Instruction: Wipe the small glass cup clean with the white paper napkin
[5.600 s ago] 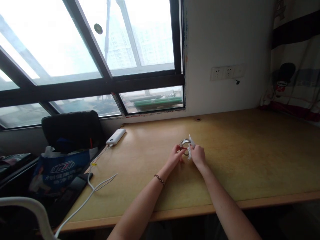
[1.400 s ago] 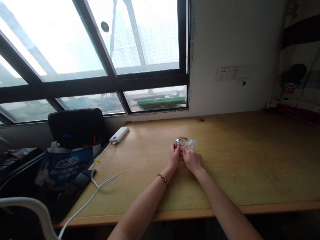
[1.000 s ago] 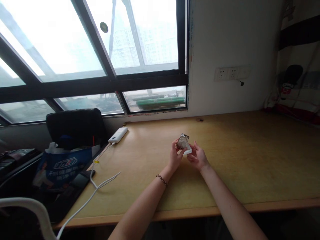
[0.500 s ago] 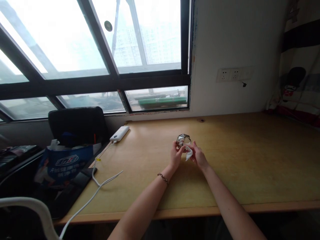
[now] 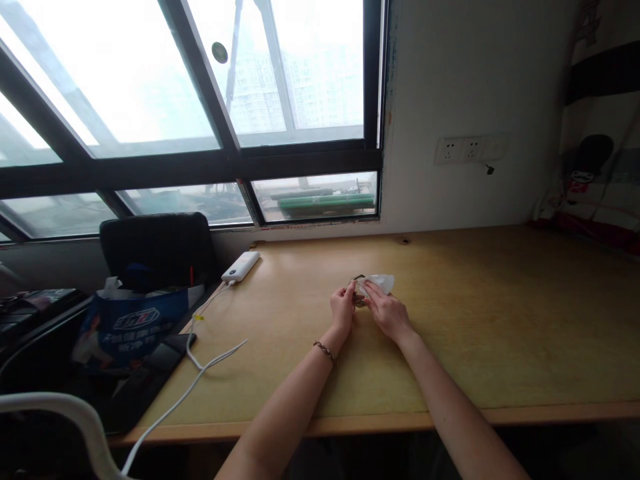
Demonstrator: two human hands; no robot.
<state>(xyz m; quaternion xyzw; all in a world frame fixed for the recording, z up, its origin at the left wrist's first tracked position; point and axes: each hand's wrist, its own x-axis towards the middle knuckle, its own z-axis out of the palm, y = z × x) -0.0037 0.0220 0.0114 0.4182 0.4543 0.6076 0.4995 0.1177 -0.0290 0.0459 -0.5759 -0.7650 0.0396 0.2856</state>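
Above the wooden table, my left hand point(image 5: 343, 309) grips a small shiny, faceted, bowl-like object point(image 5: 359, 303) by its left side. Its rim looks dark and glossy, and most of it is covered by my fingers, so its exact kind is unclear. My right hand point(image 5: 389, 312) is closed on a white tissue point(image 5: 381, 283) and presses it against the object's right side. Part of the tissue sticks out above the right fingers. Both hands are close together, fingertips almost meeting.
The wooden table point(image 5: 500, 320) spreads under both arms. A white power bank point(image 5: 241, 267) lies at its left edge, with a white cable point(image 5: 173, 405) trailing toward me. Left of the table are a black chair point(image 5: 157, 243) and a blue bag point(image 5: 133, 327). A window stands behind.
The tissue has gone from hanging below the fingers to sticking up behind the right hand. The right hand has turned over the object, which is now more hidden and tilted.
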